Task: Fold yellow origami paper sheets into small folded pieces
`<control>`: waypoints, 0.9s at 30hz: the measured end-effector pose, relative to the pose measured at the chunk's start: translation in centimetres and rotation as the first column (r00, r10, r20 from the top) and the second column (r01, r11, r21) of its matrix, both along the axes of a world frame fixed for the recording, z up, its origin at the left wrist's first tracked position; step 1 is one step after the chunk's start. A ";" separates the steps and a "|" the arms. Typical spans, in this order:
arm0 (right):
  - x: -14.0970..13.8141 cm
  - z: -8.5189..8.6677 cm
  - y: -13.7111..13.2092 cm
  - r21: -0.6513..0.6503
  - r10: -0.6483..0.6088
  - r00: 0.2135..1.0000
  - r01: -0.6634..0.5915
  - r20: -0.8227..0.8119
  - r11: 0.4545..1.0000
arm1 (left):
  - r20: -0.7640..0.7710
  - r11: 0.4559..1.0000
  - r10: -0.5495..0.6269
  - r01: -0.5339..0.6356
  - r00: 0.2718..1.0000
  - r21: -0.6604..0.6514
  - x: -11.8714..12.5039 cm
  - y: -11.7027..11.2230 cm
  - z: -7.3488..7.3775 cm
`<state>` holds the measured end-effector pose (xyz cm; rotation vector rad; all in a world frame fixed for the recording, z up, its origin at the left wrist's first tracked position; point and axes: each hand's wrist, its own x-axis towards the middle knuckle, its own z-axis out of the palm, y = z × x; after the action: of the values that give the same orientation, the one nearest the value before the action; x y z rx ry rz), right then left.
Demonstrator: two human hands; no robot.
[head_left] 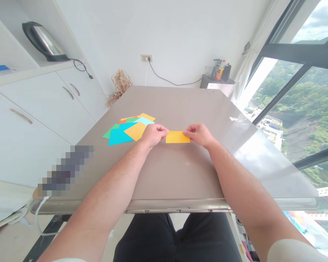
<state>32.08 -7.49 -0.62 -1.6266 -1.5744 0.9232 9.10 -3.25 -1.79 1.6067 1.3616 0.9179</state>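
A small yellow-orange rectangle of paper (177, 137) is held just over the table, its long side running left to right. My left hand (153, 134) pinches its upper left corner between thumb and fingers. At the upper right corner, my right hand (199, 134) grips the same paper in a pinch. Left of my left hand lies a loose, overlapping spread of coloured paper sheets, among them a blue sheet (120, 134), a yellow sheet (136, 131), a light blue sheet (145, 120) and a green sheet (107, 134).
The grey-brown table (177, 171) spans the view. A pixelated dark object (68, 169) with a white cable lies at its left edge. Dried stalks (120, 85) stand beyond the far left corner. A low cabinet (217, 84) with bottles is behind, windows are right, and a kettle (45, 42) sits on a shelf.
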 end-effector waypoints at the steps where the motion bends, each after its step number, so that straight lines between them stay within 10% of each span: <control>1: 0.2 0.0 0.0 -0.008 -0.011 1.000 0.011 0.003 1.000 | -0.048 0.999 0.028 -0.025 0.998 0.046 -0.3 0.1 0.1; 6: 0.4 -0.3 0.5 -0.095 0.052 0.997 -0.047 0.054 0.994 | -0.232 0.941 -0.067 0.139 0.970 0.309 -0.3 -0.2 0.2; 11: -0.6 -1.2 1.6 -0.059 0.083 0.951 -0.069 0.298 0.996 | -0.500 0.823 -0.380 0.531 0.778 0.202 0.8 -1.1 -0.6; 27: -0.8 -2.0 1.1 0.038 0.136 0.869 -0.175 0.476 0.984 | -0.591 0.800 -0.418 0.588 0.690 0.121 0.6 -1.0 -0.7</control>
<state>31.25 -6.35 -2.63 -1.7748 -2.0700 0.5490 9.74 -4.25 -2.46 2.4632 1.0266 0.3332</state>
